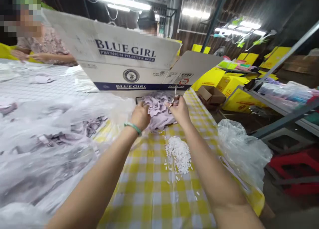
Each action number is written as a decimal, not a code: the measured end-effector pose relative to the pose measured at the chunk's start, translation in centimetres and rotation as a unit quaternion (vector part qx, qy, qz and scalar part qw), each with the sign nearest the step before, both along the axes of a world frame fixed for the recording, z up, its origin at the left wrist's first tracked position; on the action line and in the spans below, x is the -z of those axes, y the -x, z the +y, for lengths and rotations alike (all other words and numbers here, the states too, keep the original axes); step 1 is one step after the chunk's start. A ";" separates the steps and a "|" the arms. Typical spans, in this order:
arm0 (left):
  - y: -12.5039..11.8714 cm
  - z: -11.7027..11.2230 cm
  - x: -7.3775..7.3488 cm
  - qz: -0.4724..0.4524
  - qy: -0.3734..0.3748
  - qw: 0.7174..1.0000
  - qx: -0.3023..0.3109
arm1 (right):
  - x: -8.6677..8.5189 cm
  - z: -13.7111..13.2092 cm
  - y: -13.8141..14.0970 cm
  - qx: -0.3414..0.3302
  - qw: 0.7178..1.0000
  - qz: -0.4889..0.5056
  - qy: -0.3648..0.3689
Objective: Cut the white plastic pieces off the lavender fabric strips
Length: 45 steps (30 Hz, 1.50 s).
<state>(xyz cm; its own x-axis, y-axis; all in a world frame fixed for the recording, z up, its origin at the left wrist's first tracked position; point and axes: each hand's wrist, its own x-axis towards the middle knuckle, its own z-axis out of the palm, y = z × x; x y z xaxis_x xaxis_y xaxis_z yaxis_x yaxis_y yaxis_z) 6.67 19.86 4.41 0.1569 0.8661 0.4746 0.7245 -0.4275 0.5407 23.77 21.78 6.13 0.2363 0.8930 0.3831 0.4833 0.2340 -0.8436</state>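
Observation:
My right hand [181, 111] is closed around a small pair of scissors [171, 106], with fingers at the handle loops and the blades pointing up and away. My left hand [141, 116], with a green bangle at the wrist, has its fingers curled on the left side of a crumpled lilac garment pile [159, 111]. The fingertips are partly hidden by the hand and cloth. Both hands are at the far end of the table, just in front of a white Blue Girl carton [129, 64]. A heap of small white pieces [178, 154] lies nearer me, between my forearms.
A yellow checked cloth [149, 189] covers the table. Clear plastic bags [50, 169] with lilac garments spread over the left; another plastic bag [241, 149] hangs at the right edge. A co-worker [50, 46] is at the far left. Metal shelving [281, 106] and a red stool [296, 169] stand right.

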 end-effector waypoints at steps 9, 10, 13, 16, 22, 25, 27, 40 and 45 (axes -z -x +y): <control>11.0 -14.3 4.9 0.068 -0.021 0.989 -0.132 | 8.5 -9.5 9.8 -0.307 0.948 0.004 0.083; 12.7 -14.4 4.5 0.076 -0.030 0.982 -0.169 | 8.8 -10.0 11.7 -0.329 0.939 0.024 0.095; 16.2 -14.7 4.2 0.043 0.044 0.978 -0.199 | 9.9 -11.0 17.0 -0.351 0.915 0.080 0.183; 16.7 -16.4 5.1 -0.023 0.137 0.974 -0.181 | 10.9 -11.8 19.7 -0.355 0.898 0.117 0.233; 13.0 -21.2 7.4 -0.195 0.226 0.949 -0.105 | 10.4 -16.6 14.3 -0.394 0.862 0.172 0.269; 11.6 -20.8 8.3 -0.220 0.179 0.950 -0.130 | 10.2 -19.7 10.4 -0.399 0.847 0.193 0.295; 11.7 -18.6 8.9 -0.150 0.093 0.957 -0.232 | 10.8 -20.9 9.1 -0.364 0.870 0.171 0.284; 8.8 -18.7 9.7 -0.020 0.030 0.993 -0.114 | 10.0 -17.0 12.4 -0.287 0.855 0.314 0.297; 5.9 -22.3 11.0 -0.023 0.008 1.000 0.006 | 9.5 -17.2 11.0 -0.340 0.819 0.304 0.350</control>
